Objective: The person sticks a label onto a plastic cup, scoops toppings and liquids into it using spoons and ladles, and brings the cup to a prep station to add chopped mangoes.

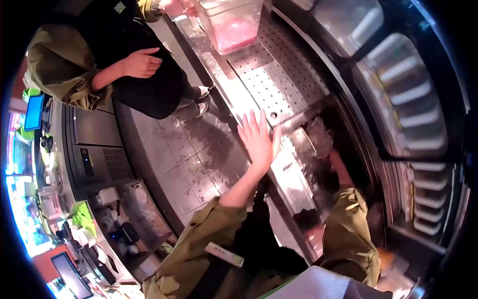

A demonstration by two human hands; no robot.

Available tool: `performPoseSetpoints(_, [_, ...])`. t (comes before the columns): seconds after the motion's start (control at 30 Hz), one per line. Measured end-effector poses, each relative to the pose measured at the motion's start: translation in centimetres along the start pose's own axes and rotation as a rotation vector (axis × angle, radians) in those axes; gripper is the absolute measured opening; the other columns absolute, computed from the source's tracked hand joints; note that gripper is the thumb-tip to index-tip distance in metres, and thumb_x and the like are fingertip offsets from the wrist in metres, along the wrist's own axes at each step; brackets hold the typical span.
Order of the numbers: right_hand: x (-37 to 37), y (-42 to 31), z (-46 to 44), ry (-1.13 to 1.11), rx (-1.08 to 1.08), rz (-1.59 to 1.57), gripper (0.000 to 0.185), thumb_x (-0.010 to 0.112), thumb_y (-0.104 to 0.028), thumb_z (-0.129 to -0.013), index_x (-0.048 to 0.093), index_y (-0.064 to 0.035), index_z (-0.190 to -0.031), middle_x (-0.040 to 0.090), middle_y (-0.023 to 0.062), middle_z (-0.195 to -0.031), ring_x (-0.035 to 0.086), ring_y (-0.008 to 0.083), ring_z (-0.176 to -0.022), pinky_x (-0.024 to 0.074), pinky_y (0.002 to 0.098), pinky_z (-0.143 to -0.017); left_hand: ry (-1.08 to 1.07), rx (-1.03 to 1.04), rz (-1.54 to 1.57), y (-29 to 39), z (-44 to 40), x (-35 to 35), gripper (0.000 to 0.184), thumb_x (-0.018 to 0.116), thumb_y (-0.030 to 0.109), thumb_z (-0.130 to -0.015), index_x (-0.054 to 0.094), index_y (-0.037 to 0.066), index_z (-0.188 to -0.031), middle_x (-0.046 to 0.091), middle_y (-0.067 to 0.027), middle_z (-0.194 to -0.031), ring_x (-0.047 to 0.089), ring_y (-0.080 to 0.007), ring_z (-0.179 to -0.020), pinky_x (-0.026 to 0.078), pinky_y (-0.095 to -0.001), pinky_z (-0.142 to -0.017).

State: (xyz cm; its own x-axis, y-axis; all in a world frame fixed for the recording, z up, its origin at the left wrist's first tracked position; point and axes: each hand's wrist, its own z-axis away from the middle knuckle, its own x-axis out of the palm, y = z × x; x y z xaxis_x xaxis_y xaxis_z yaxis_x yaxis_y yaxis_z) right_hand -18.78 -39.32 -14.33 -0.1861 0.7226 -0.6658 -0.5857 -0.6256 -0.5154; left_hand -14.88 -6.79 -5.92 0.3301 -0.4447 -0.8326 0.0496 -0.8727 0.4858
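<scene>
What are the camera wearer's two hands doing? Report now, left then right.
Left hand: open and spread, no held object visible.
Right hand: at a clear, crinkled item; its grip is unclear, so open or closed cannot be told.

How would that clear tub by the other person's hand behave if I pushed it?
The clear tub looks fairly stiff, given its flat, straight-edged walls. It might tip if pushed high up, since it narrows toward the base. The pink area low down may be contents, adding weight there.
</scene>
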Motion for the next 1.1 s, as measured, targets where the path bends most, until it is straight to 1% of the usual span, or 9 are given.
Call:
performPoseSetpoints(0.2, [-6.1, -5.9, 9.5, -0.142, -0.029, -0.295, 0.023, 0.050, -0.019, -0.079, 0.056, -0.0016, -0.066, 0.056, 0.0069, -0.059, 0.052, 0.0141, -0.049, 0.0398, 0.0258, -0.045, 0.188, 0.065, 0.043, -1.3, -0.3, 2.0, 0.052, 0.051, 0.034, -0.079, 0.044, -0.004, -0.114, 0.038, -0.0214, -0.123, 0.027, -0.0373, -0.120, 0.008, -0.0523, -0.100])
performPoseSetpoints(0.27, [-7.9, -5.9, 12.3, -0.195, -0.014, -0.389, 0.022, 0.050, -0.019, -0.079, 0.056, -0.0017, -0.066, 0.056, 0.0066, -0.058, 0.052, 0.0137, -0.048, 0.0395, 0.0255, -0.045, 0.298, 0.158, 0.268, -1.4, 0.0, 1.1, 0.048, 0.060, 0.018, -0.073, 0.044, -0.005, -0.112, 0.047, -0.0196, -0.109, 0.039, -0.0339, -0.108, 0.021, -0.0484, -0.095])
performPoseSetpoints(0.3, [-8.6, -5.6, 13.7, -0.212, -0.015, -0.433, 0.022, 0.050, -0.019, -0.079, 0.056, -0.0018, -0.066, 0.056, 0.0064, -0.058, 0.052, 0.0135, -0.048, 0.0394, 0.0253, -0.045, 0.331, -0.128, 1.051, 1.0, -0.6, -0.5, 0.045, 0.059, 0.009, -0.071, 0.043, -0.006, -0.111, 0.050, -0.0190, -0.101, 0.046, -0.0342, -0.094, 0.033, -0.0438, -0.087])
performPoseSetpoints(0.4, [-11.6, -2.6, 18.0, -0.186, -0.001, -0.574, 0.022, 0.049, -0.018, -0.079, 0.056, -0.0019, -0.066, 0.056, 0.0059, -0.058, 0.051, 0.0129, -0.048, 0.0390, 0.0249, -0.044, 0.471, 0.343, 0.405, 5.1, 1.3, -2.6, 0.034, 0.050, 0.009, -0.081, 0.045, -0.006, -0.111, 0.050, -0.0208, -0.107, 0.047, -0.0339, -0.100, 0.035, -0.0371, -0.090])
performPoseSetpoints(0.53, [-16.3, 5.6, 27.4, -0.077, 0.067, -0.721, 0.022, 0.049, -0.018, -0.079, 0.056, -0.0022, -0.066, 0.055, 0.0052, -0.057, 0.051, 0.0122, -0.047, 0.0385, 0.0242, -0.044, -0.290, 0.318, 1.111, 14.8, 7.4, -2.4, 0.026, 0.052, 0.012, -0.083, 0.052, 0.001, -0.106, 0.055, -0.0104, -0.103, 0.051, -0.0177, -0.095, 0.039, -0.0275, -0.085])
performPoseSetpoints(0.63, [-19.8, 11.8, 34.9, 0.075, 0.125, -0.768, 0.021, 0.049, -0.017, -0.079, 0.056, -0.0023, -0.066, 0.055, 0.0047, -0.057, 0.050, 0.0116, -0.046, 0.0382, 0.0238, -0.044, -0.663, 0.577, 1.034, 22.8, 13.1, -1.9, 0.025, 0.054, 0.010, -0.079, 0.055, 0.001, -0.102, 0.059, -0.0079, -0.097, 0.054, -0.0138, -0.084, 0.042, -0.0246, -0.076])
performPoseSetpoints(0.83, [-29.1, 16.9, 49.7, 0.412, 0.339, -0.511, 0.021, 0.046, -0.015, -0.077, 0.056, -0.0019, -0.063, 0.050, 0.0021, -0.053, 0.043, 0.0084, -0.042, 0.0321, 0.0231, -0.039, -1.156, 0.995, 1.177, 38.6, 27.7, -2.5, 0.072, 0.067, 0.017, -0.065, 0.034, 0.005, -0.127, 0.043, -0.0203, -0.121, 0.041, -0.0303, -0.114, 0.034, -0.0348, -0.094])
performPoseSetpoints(0.97, [-33.8, 23.0, 53.1, 0.475, 0.441, -0.307, 0.023, 0.043, -0.011, -0.071, 0.052, 0.0011, -0.053, 0.048, 0.0085, -0.048, 0.042, 0.0146, -0.036, 0.0315, 0.0286, -0.037, -0.967, 1.008, 1.161, 46.6, 36.1, -3.0, 0.113, 0.079, 0.026, -0.051, 0.006, 0.010, -0.135, 0.026, -0.0233, -0.131, 0.029, -0.0352, -0.120, 0.028, -0.0384, -0.098])
performPoseSetpoints(1.1, [-36.9, 27.0, 53.2, 0.406, 0.488, -0.065, 0.026, 0.042, -0.013, -0.073, 0.053, -0.0019, -0.052, 0.051, 0.0073, -0.048, 0.044, 0.0127, -0.036, 0.0315, 0.0257, -0.034, -0.789, 0.972, 1.156, 49.2, 39.5, -1.9, 0.114, 0.081, 0.031, -0.050, 0.007, 0.010, -0.135, 0.033, -0.0219, -0.126, 0.036, -0.0361, -0.113, 0.034, -0.0402, -0.093])
